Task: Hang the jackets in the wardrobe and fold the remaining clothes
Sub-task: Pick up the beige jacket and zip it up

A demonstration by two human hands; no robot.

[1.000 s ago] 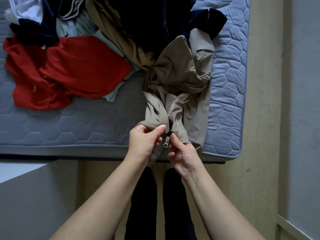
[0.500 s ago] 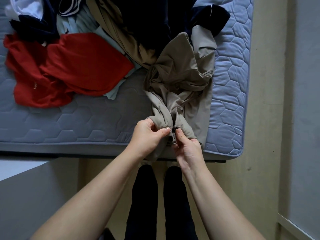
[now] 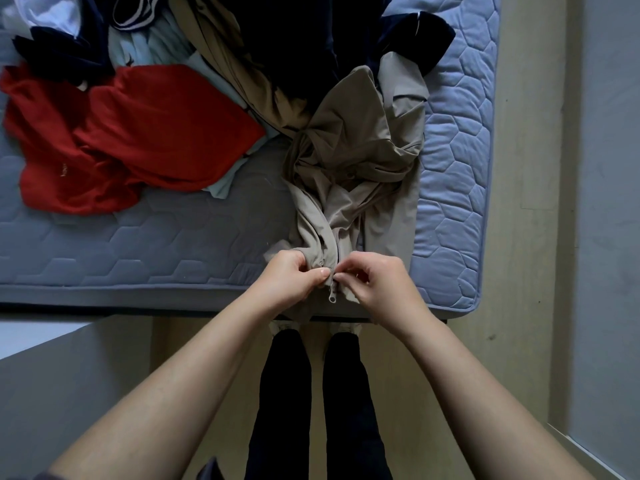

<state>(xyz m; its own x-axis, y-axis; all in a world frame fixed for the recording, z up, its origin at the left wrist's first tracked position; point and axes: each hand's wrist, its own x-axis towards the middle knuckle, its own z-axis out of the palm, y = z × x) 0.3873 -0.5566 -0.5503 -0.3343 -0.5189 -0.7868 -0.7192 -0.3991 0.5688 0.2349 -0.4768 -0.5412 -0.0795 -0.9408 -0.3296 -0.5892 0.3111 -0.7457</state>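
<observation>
Hem of the beige jacket (image 3: 353, 150) lies at the near edge of the bed (image 3: 138, 254), the left hand (image 3: 294, 277) gripping one side and the right hand (image 3: 379, 285) seemingly pinching the other, zip pull (image 3: 331, 296) dangling between them, its zip running straight away from both.

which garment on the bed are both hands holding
The beige jacket at the near edge; left hand and right hand pinch it beside its zipper. The red garment and navy clothes lie untouched.
</observation>
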